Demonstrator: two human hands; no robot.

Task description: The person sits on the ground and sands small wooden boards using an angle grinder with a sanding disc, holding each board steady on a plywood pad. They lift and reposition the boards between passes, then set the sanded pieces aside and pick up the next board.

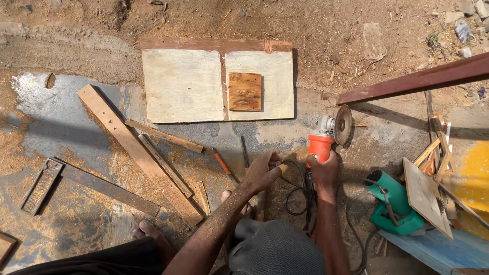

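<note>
Right hand (323, 170): fingers wrapped tight around the orange body of the angle grinder (326, 138), holding it above the ground.
Left hand (262, 172): fingers curled around a small wooden piece (282, 167) just left of the grinder's rear end, beside the black cable (295, 193).
Angle grinder: right of centre, disc (343, 125) pointing up and away from the person, set on edge, near the lower right corner of the pale board.
Pale board (183, 86): lies flat on the ground ahead of the hands, two light panels framed by brown strips.
Small brown block (245, 91): rests flat on the right panel of the board.
Wooden battens (135, 150): lie diagonally on the sawdust-strewn ground, left of the hands.
Orange-handled tool (221, 163): on the ground, just left of the left hand.
Green power tool (392, 201): on the ground at right, well apart from the grinder, beside stacked offcuts.
Bare feet (147, 230): visible at the lower edge.
</note>
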